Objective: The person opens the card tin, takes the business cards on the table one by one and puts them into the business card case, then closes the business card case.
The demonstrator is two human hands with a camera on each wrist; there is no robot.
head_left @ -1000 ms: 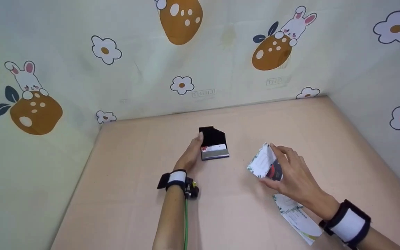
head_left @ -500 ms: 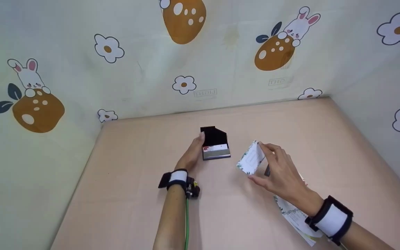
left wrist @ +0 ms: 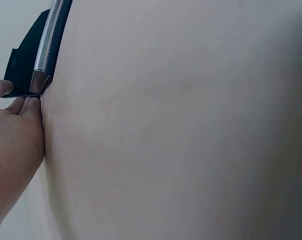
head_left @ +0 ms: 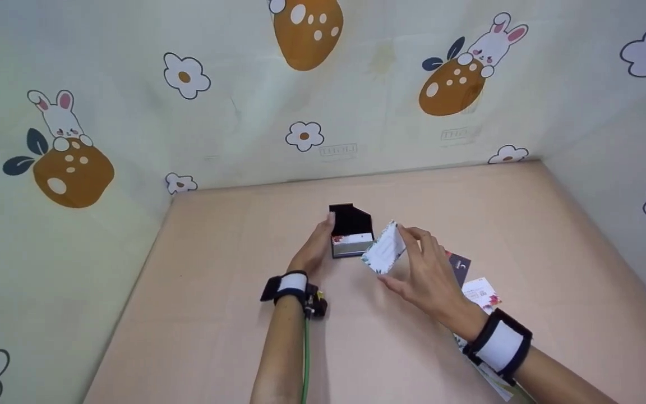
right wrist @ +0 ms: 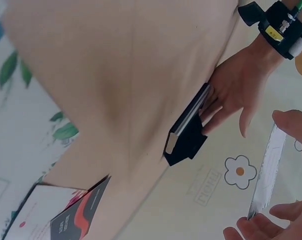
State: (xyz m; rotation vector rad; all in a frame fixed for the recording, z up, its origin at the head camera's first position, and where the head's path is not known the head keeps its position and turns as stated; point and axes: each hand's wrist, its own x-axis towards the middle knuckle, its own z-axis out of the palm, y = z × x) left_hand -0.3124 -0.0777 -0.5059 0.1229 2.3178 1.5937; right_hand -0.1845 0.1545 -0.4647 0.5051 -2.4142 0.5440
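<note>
The left hand (head_left: 313, 251) steadies the open black card case (head_left: 351, 231) mid-desk while the right hand (head_left: 421, 268) pinches a light, bendy stack of cards (head_left: 384, 255) by its edges just beside it.

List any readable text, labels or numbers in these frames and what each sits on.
Wall stamps and: boxed letters, mirrored and faint; not readable.
Same wall stamp in the right wrist view: blurred, no letters clear.
Dark card on the table: a small white mark, not readable.
White card: print too small.
Card stack in the right hand: only a pattern shows.
Card case by the left hand: no text visible.
</note>
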